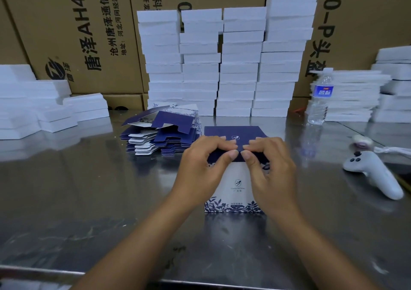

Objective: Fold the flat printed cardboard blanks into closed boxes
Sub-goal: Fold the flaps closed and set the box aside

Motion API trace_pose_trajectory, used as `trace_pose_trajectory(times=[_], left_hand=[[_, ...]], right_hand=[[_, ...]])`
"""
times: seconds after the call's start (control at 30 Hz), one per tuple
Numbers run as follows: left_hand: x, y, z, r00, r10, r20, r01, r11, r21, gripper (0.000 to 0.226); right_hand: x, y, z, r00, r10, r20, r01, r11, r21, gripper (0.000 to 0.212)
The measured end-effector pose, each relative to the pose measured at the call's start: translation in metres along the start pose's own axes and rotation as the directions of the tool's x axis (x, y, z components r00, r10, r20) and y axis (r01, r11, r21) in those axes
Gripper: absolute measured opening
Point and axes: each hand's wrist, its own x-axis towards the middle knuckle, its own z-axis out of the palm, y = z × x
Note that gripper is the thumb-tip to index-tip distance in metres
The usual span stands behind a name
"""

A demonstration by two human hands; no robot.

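**Both hands on lid front edge, box upright right under them**

Box [233,187] stands upright on the desk [89,189], directly below and between the two hands, white printed face toward the person. Tall axis vertical. Dark blue lid [235,134] lies across the top and runs away from the hands. Its hinge looks to be on the far side, and the free front edge runs left-right under the fingertips.

Left hand [204,167] pinches the left half of that front edge, thumb in front and fingers curled over the top. Right hand [271,167] does the same on the right half. The thumbs almost meet at the middle of the edge. The hands are close together, both clamped on the lid. Neither is nearer, the grip is symmetric.

Judgement: the step is closing the top. The tuck flap is hidden under the fingers, so I cannot tell how far it is in. The next move likely pushes the front edge down and in behind the white front wall, so the force goes straight down along the box's upright axis. Risk: an uneven push creases the flap or tips the box toward the person.

The stack of flat blanks [160,138] sits forward-left of the left hand, near but not touching the box. A white controller [373,174] lies well off to the right of the right hand.
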Motion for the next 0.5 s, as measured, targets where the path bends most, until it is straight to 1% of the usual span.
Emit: trace_pose_trajectory(times=[0.13, 0.23, 0.27, 0.37, 0.5], left_hand=[[0.000, -0.001, -0.003, 0.999, 0.008, 0.033, -0.008, 1.000, 0.016, 0.010], [0.001, -0.001, -0.007, 0.997, 0.002, 0.074, -0.004, 1.000, 0.027, 0.011], [0.001, 0.000, -0.008, 0.996, -0.001, 0.086, -0.001, 1.000, 0.025, 0.011], [0.003, 0.001, -0.010, 0.995, -0.009, 0.104, 0.006, 0.999, 0.033, 0.012], [0.003, 0.002, -0.010, 0.995, -0.050, 0.090, 0.048, 0.999, 0.024, 0.011]], right_hand=[[0.003, 0.000, -0.004, 0.999, -0.001, 0.042, 0.000, 1.000, 0.025, 0.009], [0.006, 0.003, -0.011, 0.997, -0.025, 0.073, 0.019, 0.996, 0.082, 0.009], [0.006, 0.004, -0.013, 0.997, -0.015, 0.074, 0.007, 0.995, 0.104, 0.009], [0.004, 0.004, -0.014, 0.995, 0.085, 0.046, -0.091, 0.985, 0.147, 0.012], [0.006, 0.003, -0.012, 0.990, 0.117, 0.075, -0.126, 0.985, 0.121, 0.010]])
